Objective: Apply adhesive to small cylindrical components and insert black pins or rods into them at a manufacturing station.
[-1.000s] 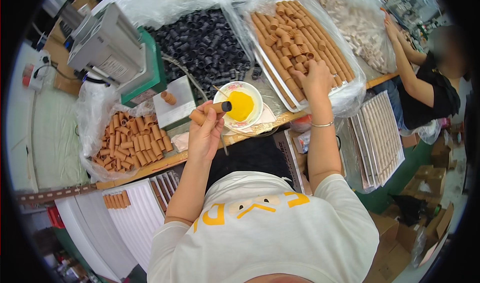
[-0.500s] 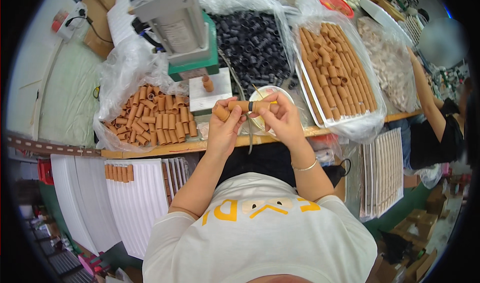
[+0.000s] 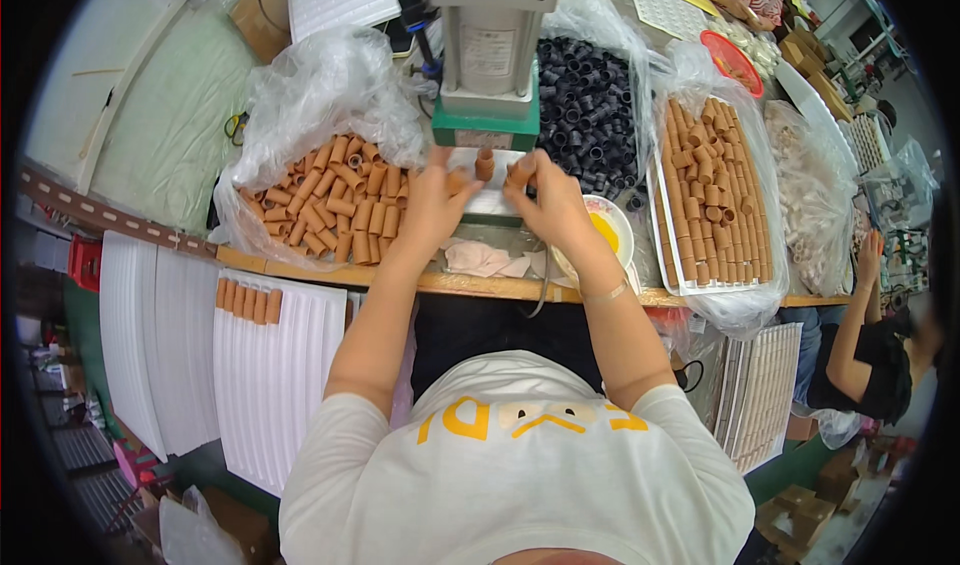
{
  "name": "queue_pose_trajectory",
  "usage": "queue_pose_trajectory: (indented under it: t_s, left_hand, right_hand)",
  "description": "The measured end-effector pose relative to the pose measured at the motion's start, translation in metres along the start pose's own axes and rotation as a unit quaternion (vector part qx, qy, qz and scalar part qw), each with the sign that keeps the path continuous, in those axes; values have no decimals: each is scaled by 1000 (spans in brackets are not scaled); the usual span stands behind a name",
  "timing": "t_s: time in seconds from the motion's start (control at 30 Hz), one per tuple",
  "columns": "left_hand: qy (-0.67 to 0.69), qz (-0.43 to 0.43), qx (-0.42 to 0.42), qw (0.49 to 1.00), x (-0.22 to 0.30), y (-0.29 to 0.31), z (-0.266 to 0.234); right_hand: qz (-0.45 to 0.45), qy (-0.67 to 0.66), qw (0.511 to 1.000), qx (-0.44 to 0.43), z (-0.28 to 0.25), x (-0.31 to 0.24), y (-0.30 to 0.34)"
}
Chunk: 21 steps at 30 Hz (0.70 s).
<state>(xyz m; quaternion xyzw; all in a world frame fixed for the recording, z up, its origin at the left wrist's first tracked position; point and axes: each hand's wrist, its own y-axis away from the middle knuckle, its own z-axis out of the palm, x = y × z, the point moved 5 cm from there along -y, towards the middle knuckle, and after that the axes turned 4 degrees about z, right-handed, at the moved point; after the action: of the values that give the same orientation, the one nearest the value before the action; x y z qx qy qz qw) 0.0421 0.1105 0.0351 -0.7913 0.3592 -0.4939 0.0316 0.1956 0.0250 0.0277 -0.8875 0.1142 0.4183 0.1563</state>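
Both hands are at the pale metal plate [image 3: 488, 205] under a bench press [image 3: 487, 65] with a green base. A short brown tube [image 3: 485, 165] stands upright on that plate, between my hands. My left hand [image 3: 437, 203] is closed on another brown tube piece [image 3: 458, 180], left of the standing one. On the other side, my right hand [image 3: 552, 203] pinches a brown tube [image 3: 519, 173] by the plate's right edge. Some fingertips are blurred or hidden.
Loose brown tubes [image 3: 345, 200] fill a plastic bag at left. Black rings [image 3: 590, 110] lie heaped behind, right of the press. A white bowl [image 3: 622, 230] with yellow contents sits near a tray of brown tubes [image 3: 715, 190]. A white ribbed tray [image 3: 270, 385] leans below the table edge.
My hands have moved forward to the press plate and apart. The tube with a black band that they held between them no longer shows joined. The view has shifted.
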Motion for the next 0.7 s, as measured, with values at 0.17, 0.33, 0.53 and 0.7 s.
queue_pose_trajectory:
  t_s: [0.17,0.33,0.53,0.7]
  left_hand:
    - [10,-29,16,999,-35,-9,-1]
    - [87,-70,71,991,-42,23,-28]
    - [452,-165,-88,872,-23,64,-21]
    - [484,-149,-233,830,6,79,2]
  right_hand:
    - [-24,110,992,59,29,0,-31]
    - [3,159,986,53,47,3,-31]
    - [-65,197,969,132,14,-19,2]
    - [-11,-161,984,-71,-11,-37,54]
